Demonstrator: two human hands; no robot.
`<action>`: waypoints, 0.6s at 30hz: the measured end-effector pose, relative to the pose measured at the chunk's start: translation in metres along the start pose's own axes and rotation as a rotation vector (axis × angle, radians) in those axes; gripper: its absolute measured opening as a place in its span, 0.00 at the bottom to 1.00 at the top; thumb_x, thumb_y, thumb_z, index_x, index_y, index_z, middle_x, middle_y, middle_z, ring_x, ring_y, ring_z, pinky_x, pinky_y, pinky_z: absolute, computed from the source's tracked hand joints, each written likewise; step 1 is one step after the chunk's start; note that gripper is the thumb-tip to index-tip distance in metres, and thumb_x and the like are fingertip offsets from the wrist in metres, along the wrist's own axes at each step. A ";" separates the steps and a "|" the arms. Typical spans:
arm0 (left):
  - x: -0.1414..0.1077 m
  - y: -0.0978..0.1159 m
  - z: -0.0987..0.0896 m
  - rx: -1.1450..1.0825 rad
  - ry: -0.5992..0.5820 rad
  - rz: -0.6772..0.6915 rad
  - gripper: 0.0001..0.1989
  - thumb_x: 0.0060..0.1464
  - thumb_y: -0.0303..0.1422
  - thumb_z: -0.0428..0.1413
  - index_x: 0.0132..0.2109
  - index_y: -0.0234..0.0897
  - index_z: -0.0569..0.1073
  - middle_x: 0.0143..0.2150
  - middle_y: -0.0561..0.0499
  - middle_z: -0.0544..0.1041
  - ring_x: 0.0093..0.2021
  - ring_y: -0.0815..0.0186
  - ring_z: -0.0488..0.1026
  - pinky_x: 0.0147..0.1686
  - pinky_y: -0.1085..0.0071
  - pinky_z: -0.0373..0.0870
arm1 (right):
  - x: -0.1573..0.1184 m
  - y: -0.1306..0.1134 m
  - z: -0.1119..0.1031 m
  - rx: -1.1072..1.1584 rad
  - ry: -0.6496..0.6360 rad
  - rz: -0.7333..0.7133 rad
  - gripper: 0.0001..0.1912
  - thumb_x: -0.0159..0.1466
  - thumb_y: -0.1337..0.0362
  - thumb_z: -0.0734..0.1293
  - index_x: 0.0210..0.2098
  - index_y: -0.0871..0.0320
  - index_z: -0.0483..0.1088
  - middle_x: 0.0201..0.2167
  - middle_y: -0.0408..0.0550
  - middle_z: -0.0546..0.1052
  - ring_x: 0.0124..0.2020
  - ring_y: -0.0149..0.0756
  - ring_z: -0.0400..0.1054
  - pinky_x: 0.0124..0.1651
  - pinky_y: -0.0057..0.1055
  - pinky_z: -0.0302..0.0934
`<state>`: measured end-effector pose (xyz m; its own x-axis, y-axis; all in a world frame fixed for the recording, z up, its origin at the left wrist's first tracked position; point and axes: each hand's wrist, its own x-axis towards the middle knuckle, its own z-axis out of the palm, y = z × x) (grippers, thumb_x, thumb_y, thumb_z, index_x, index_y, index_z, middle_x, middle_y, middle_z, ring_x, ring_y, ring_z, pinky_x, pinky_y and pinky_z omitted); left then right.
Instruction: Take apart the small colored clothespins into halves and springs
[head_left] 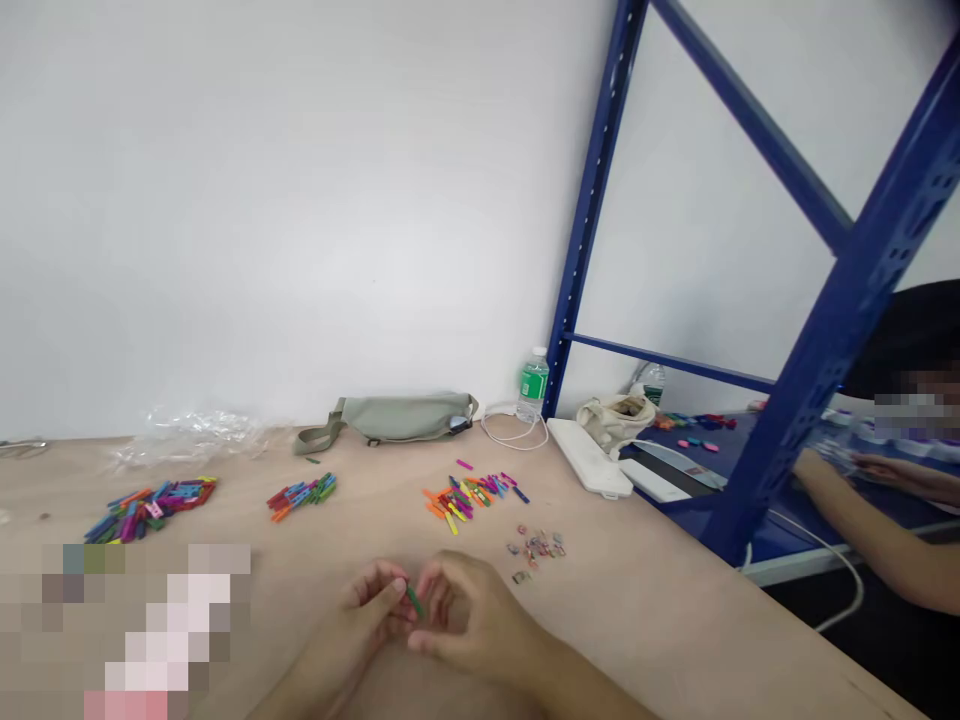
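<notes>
Small green wooden peg (414,602): light, stiff, slippery, best held by its flat sides; left hand (352,625) pinches its top end, right hand (469,615) curls just beside.

Beyond the fingers (390,592), a hand could pass over bare table (360,530) between the stick piles (465,500); small clips (536,550) sit nearest on the right, the blue shelf post (769,440) farther.

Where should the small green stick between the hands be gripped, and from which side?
Pinch the small green stick across its long sides at its exposed lower end, coming from the right hand side: it is slim and tilted, and its upper end sits at the left hand fingertips.
</notes>
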<state>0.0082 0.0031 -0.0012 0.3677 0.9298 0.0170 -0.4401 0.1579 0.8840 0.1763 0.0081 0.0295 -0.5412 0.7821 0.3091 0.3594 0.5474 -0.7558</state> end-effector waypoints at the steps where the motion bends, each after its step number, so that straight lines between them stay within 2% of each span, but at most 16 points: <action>1: 0.000 0.001 0.001 0.003 -0.009 -0.001 0.08 0.47 0.35 0.54 0.33 0.35 0.70 0.30 0.51 0.71 0.33 0.68 0.67 0.36 0.70 0.63 | 0.000 -0.001 0.005 0.014 -0.005 -0.018 0.08 0.51 0.65 0.66 0.31 0.60 0.65 0.28 0.44 0.70 0.27 0.28 0.65 0.32 0.24 0.60; 3: 0.000 0.001 0.002 0.003 -0.011 -0.002 0.08 0.45 0.36 0.56 0.32 0.35 0.70 0.31 0.51 0.72 0.34 0.66 0.68 0.37 0.69 0.63 | 0.000 -0.001 0.011 0.023 0.007 -0.026 0.06 0.52 0.68 0.64 0.30 0.60 0.66 0.29 0.45 0.71 0.28 0.28 0.65 0.34 0.24 0.61; 6: 0.002 0.001 0.001 -0.005 0.036 -0.023 0.09 0.42 0.35 0.58 0.32 0.35 0.70 0.32 0.50 0.72 0.35 0.65 0.69 0.39 0.68 0.64 | 0.003 0.007 0.011 0.022 0.047 0.018 0.06 0.51 0.71 0.61 0.30 0.61 0.67 0.27 0.45 0.71 0.26 0.27 0.65 0.30 0.22 0.60; 12: 0.006 -0.003 -0.007 -0.118 0.132 -0.067 0.12 0.40 0.32 0.59 0.35 0.36 0.70 0.36 0.48 0.72 0.36 0.62 0.72 0.39 0.66 0.66 | 0.023 0.034 -0.012 -0.185 0.186 0.124 0.08 0.48 0.74 0.58 0.25 0.60 0.67 0.20 0.43 0.70 0.21 0.28 0.62 0.24 0.22 0.56; 18: 0.007 -0.002 -0.010 -0.166 0.130 -0.082 0.09 0.41 0.31 0.59 0.33 0.35 0.70 0.33 0.48 0.72 0.34 0.63 0.72 0.38 0.66 0.66 | 0.047 0.045 -0.033 -0.467 0.093 0.101 0.08 0.47 0.75 0.59 0.21 0.60 0.68 0.21 0.42 0.70 0.24 0.29 0.61 0.27 0.23 0.53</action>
<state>0.0034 0.0126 -0.0079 0.3044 0.9447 -0.1217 -0.5456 0.2777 0.7907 0.1919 0.0794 0.0289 -0.4237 0.8498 0.3135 0.7207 0.5259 -0.4517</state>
